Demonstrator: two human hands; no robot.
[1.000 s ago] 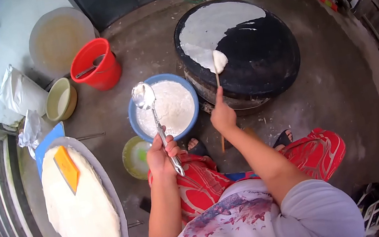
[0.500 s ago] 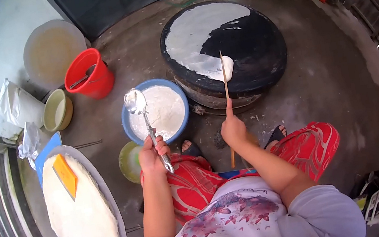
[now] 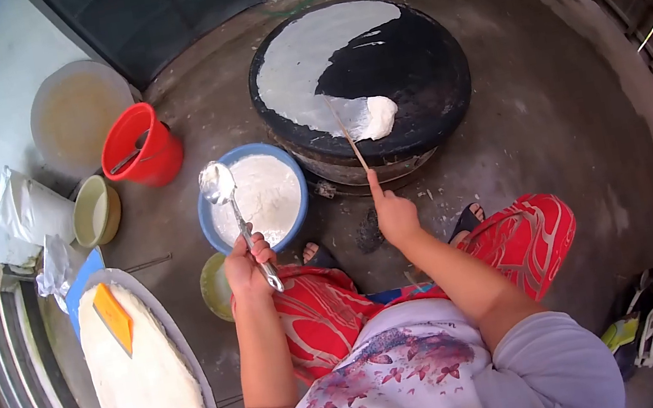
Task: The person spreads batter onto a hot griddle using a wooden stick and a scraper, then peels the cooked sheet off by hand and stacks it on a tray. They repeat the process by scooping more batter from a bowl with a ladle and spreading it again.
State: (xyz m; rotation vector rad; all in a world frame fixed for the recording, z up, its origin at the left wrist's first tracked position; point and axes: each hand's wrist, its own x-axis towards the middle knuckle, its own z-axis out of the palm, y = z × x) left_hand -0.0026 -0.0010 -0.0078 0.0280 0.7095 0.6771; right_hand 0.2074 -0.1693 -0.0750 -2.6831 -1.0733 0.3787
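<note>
My left hand (image 3: 249, 266) is wrapped round the handle of a metal ladle (image 3: 218, 184), its bowl smeared white. The ladle is over the left side of a blue basin (image 3: 302, 199) filled with white batter (image 3: 262, 201). A thin wooden stick (image 3: 352, 142) is gripped in my right hand (image 3: 396, 214), index finger stretched along it. The stick's far part slants up and left over a round black griddle (image 3: 415, 62). White batter coats the griddle's left and far side, and a thick white lump (image 3: 381, 117) sits near its front edge, just right of the stick.
To the left stand a red bucket (image 3: 165, 154), a yellowish bowl (image 3: 113, 212) and a white sack (image 3: 36, 205). An orange scraper (image 3: 113, 315) lies on a pale stack (image 3: 145, 378). A green bowl (image 3: 215, 286) is beside my left knee. A dark door (image 3: 160, 17) is behind.
The stick has swung from upright to slanting left, and its tip has moved left of the white lump. My left hand still holds the ladle by the basin. The whole view has shifted slightly.
</note>
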